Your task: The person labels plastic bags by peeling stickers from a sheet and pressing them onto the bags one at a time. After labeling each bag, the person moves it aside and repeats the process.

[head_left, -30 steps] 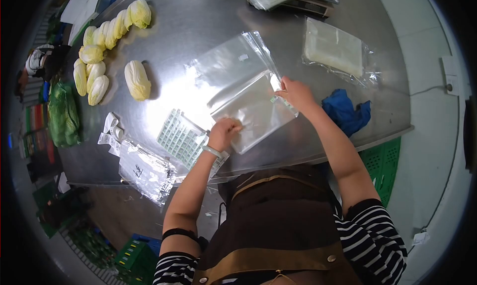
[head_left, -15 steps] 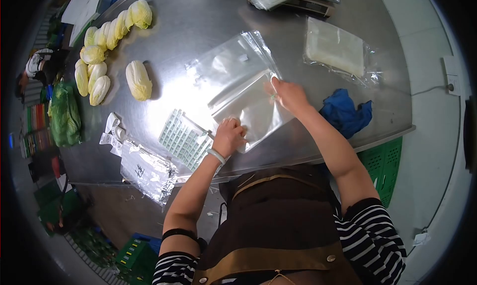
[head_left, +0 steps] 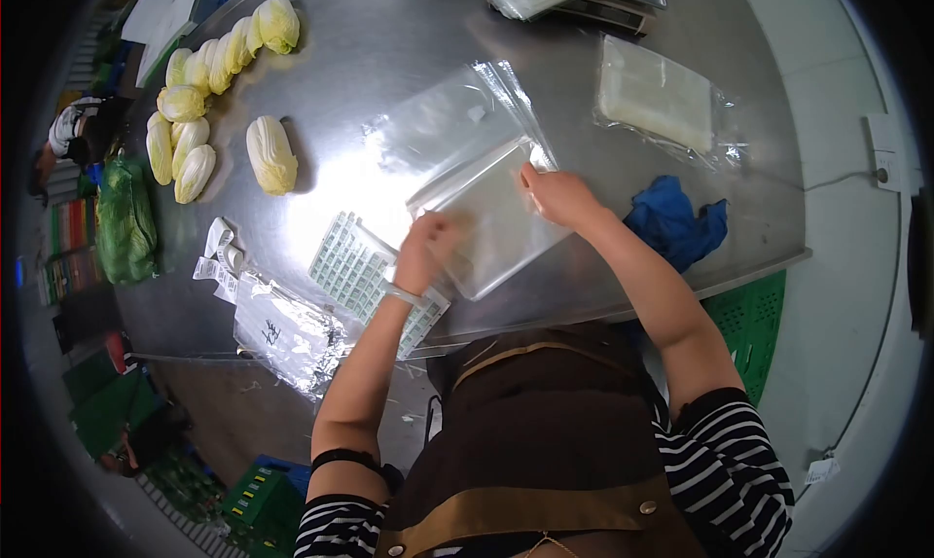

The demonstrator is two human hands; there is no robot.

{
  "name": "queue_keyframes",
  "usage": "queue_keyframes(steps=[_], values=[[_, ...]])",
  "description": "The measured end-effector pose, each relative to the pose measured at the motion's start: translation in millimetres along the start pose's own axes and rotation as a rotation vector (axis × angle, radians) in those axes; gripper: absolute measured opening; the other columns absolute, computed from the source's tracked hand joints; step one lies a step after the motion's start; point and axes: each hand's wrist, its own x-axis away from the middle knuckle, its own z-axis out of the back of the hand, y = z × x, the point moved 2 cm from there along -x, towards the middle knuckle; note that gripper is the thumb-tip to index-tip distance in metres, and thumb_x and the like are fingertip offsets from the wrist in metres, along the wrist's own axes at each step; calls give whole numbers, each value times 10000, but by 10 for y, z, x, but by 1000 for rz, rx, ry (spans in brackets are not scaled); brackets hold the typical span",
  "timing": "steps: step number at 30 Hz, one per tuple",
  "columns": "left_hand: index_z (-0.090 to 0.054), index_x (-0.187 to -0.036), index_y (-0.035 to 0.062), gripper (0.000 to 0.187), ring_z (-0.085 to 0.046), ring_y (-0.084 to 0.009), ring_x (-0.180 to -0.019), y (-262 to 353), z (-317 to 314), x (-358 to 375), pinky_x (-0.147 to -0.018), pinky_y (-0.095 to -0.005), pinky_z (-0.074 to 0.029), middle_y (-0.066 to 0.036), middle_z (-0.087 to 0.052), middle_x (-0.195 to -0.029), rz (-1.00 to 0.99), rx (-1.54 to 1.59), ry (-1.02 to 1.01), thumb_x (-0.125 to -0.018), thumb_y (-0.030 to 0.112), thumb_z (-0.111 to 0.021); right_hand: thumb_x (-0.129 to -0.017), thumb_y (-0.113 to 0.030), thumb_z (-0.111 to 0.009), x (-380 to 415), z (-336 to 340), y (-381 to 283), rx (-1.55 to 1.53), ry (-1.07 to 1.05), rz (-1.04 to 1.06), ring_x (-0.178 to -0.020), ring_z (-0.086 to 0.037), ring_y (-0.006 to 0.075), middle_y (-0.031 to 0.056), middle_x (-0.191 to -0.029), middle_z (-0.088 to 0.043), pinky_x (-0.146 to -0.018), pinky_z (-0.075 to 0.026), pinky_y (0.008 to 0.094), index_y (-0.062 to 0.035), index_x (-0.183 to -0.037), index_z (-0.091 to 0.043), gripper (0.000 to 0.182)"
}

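Observation:
A stack of clear plastic bags (head_left: 501, 232) lies on the metal table in front of me. My right hand (head_left: 561, 197) has its fingers pinched at the right edge of the top bag. My left hand (head_left: 425, 252) is over the left side of the stack, its fingers smeared by motion. More clear bags (head_left: 428, 120) lie flat just beyond the stack. Partly under my left wrist is a sheet of printed green-and-white labels (head_left: 355, 266).
Several napa cabbages (head_left: 270, 156) sit on the table (head_left: 389, 33) at the left. A wrapped pack of bags (head_left: 657, 96) and a blue cloth (head_left: 676, 222) lie at the right. Silvery plastic packaging (head_left: 287, 329) and a paper strip (head_left: 222, 256) lie at the near left.
My left hand has moved up and to the left across the bags, uncovering the stack's near corner. My right hand has shifted slightly along the right edge.

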Motion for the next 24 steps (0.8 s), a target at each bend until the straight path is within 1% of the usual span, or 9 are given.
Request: queue_keyframes(steps=[2,7,9,13,15,16,19,20,24], values=[[-618,-940,74,274,-553,-310,-912,79,-226,87,-812,-405,-449,-117,-583,-889,-411,-418,-239,-712,149,-752,-898,-156,-531,-36,-29,-20,168,-22,-62,-729,-668,316,146,-765,-664,-619,-511,444,-41,-989,-488,153],[-656,-851,48,101,-580,-260,-753,-97,-252,13,-710,-349,-464,-92,-629,-803,-135,-114,-231,-784,111,-697,-902,-209,-566,-67,135,164,165,27,-217,-667,-655,269,108,-710,-645,-584,-509,393,-40,-966,-500,192],[-669,-883,47,100,-567,-194,-678,-114,-207,-6,-644,-305,-445,-68,-651,-803,-22,-45,-207,-830,131,-676,-899,-206,-584,-79,274,232,-452,11,-264,-597,-600,230,76,-674,-615,-552,-479,366,-48,-962,-499,190],[-609,-938,-18,299,-573,-204,-699,-209,240,-194,-721,-355,-476,-75,-625,-748,386,398,426,-964,264,-512,-906,-163,-603,47,750,-18,-1156,-92,-358,-604,-526,109,12,-694,-557,-556,-423,292,-49,-941,-496,160],[-626,-959,28,210,-481,-110,-638,-440,379,-270,-611,-285,-420,1,-537,-700,165,336,873,-963,211,-523,-905,-158,-574,15,490,72,-897,-73,-179,-663,-556,182,65,-727,-576,-601,-440,336,-48,-950,-488,147],[-571,-933,-16,229,-535,-169,-746,-192,348,-221,-749,-325,-452,-64,-591,-803,116,255,798,-965,200,-499,-905,-155,-560,-14,405,68,-766,-64,-87,-692,-570,218,92,-743,-586,-624,-449,359,-47,-954,-484,141],[-596,-948,37,166,-570,-209,-839,64,-16,9,-758,-317,-453,-80,-580,-856,40,11,-71,-828,120,-677,-890,-156,-573,-56,213,16,-486,-120,-7,-801,-604,289,134,-828,-614,-685,-467,394,-39,-952,-479,162],[-612,-915,58,189,-577,-257,-865,144,-121,44,-775,-349,-457,-89,-578,-856,-338,-189,-183,-770,117,-719,-878,-155,-586,-86,120,34,-371,-72,24,-816,-605,310,142,-838,-617,-694,-469,410,-41,-953,-480,174],[-643,-857,65,134,-588,-288,-853,-1,-248,31,-788,-368,-465,-93,-588,-844,-382,-340,-232,-767,126,-722,-832,-167,-645,-142,12,145,-36,49,-6,-851,-607,363,166,-871,-617,-714,-470,457,-46,-965,-490,238]])
